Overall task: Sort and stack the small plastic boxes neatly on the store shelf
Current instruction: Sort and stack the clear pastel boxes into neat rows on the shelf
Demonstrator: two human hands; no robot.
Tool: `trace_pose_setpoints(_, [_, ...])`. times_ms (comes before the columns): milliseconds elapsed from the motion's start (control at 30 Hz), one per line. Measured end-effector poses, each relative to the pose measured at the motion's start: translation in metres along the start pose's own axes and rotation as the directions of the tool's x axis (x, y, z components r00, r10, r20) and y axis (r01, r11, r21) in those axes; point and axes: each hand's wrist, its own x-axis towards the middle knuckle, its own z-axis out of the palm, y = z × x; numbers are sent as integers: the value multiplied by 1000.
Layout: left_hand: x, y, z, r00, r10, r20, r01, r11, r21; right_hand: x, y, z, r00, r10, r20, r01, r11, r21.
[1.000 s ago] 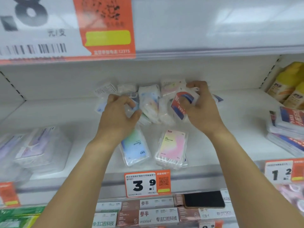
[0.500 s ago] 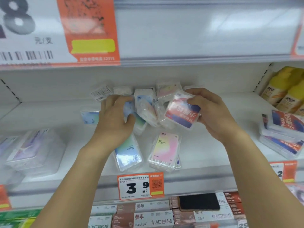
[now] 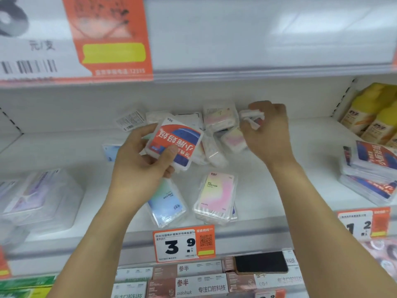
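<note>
My left hand (image 3: 137, 168) grips a red-and-blue plastic box (image 3: 175, 143), thumb across its label, above the white shelf (image 3: 279, 190). My right hand (image 3: 268, 134) pinches a small whitish box (image 3: 252, 117) at the back of a loose pile of clear boxes (image 3: 217, 134). Near the front edge lie a blue-green box (image 3: 166, 201), partly under my left wrist, and a pink-yellow box (image 3: 217, 195), side by side and flat.
A stack of red-and-blue boxes (image 3: 371, 171) sits at the right, with yellow bottles (image 3: 373, 112) behind it. Larger clear packs (image 3: 38, 198) lie at the left. A 3.9 price tag (image 3: 183, 244) hangs on the shelf lip. A black phone (image 3: 261, 262) rests on the lower shelf's boxes.
The red-and-blue box has passed from my right hand to my left hand. My right hand has reached back into the pile and taken a small whitish box.
</note>
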Motion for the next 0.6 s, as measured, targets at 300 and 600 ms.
trace_pose_setpoints(300, [-6, -4, 8, 998, 26, 63, -28, 999, 36, -4, 33, -8, 946, 56, 319, -5, 987, -160])
trace_pose_setpoints(600, [-9, 1, 18, 997, 50, 62, -54, 997, 63, -9, 15, -55, 864, 6, 503, -151, 957, 246])
